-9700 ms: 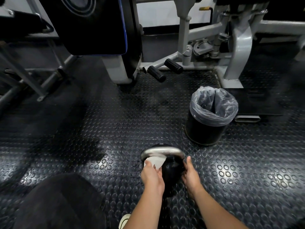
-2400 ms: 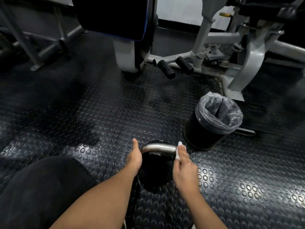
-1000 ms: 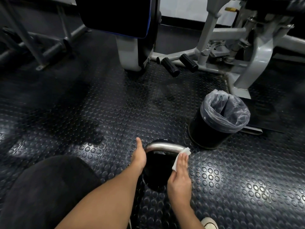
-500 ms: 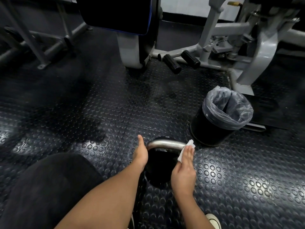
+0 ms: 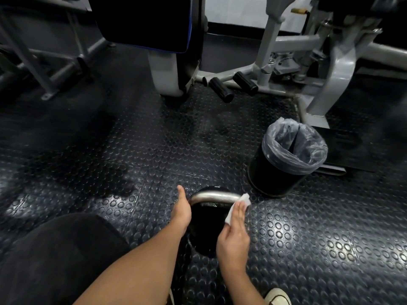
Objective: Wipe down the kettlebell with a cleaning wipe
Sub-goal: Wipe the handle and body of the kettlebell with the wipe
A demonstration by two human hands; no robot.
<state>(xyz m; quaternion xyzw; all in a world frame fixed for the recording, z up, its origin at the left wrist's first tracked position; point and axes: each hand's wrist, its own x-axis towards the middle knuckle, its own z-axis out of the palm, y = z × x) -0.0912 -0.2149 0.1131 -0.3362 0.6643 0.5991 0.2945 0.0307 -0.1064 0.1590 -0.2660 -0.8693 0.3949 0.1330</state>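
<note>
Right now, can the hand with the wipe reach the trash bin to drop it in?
Probably yes. The right hand presses the wipe on the kettlebell handle, and the trash bin stands just beyond, its top open, nothing between.

The kettlebell [image 5: 208, 230] has a glossy black body and a smooth, brushed-metal handle. The wipe [image 5: 239, 206] looks like thin white matt paper or cloth. The floor [image 5: 154, 150] is dark studded rubber with a sheen. The bin [image 5: 276, 175] wears a translucent, crinkled plastic liner.
</note>
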